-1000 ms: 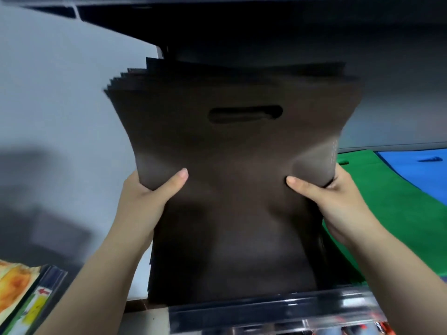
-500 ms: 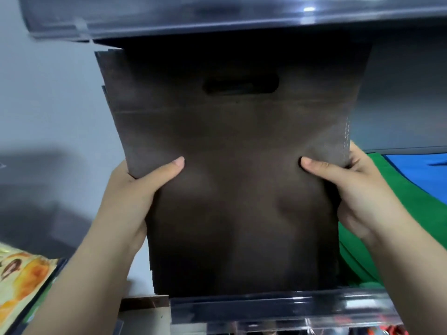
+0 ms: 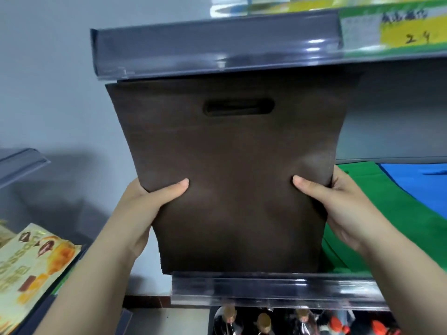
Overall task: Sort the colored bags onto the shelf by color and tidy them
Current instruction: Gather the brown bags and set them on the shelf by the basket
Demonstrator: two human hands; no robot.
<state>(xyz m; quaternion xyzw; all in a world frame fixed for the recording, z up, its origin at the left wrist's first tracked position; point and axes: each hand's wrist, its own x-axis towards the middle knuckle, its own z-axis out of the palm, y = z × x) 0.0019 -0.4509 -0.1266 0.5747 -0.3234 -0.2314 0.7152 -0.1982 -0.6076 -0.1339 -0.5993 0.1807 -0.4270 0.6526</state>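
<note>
Dark brown non-woven fabric bags with a die-cut slot handle (image 3: 232, 180): a stack, held upright at the left end of the grey shelf with a clear plastic front strip (image 3: 278, 290), lower edge hidden behind that strip, top edge just under the grey upper shelf rail (image 3: 217, 52). Handle slot near the top, centred.

Left hand (image 3: 145, 209): grips the stack's left edge, thumb pressed flat on the front face, fingers curled behind and out of sight.

Right hand (image 3: 338, 204): grips the stack's right edge in the same way, thumb on the front, fingers wrapped behind.

Green fabric bags (image 3: 377, 213): lying flat on the same shelf, just right of the brown stack, partly behind the right hand.

Blue fabric bags (image 3: 420, 184): flat, right of the green ones, running off the frame.

Yellow and green price label (image 3: 391, 27): on the upper rail, right; print blurred.

Yellow snack packets (image 3: 31, 264): lower left, on a neighbouring rack.

Bottles with gold and red caps (image 3: 263, 320): below the shelf, partly seen.
</note>
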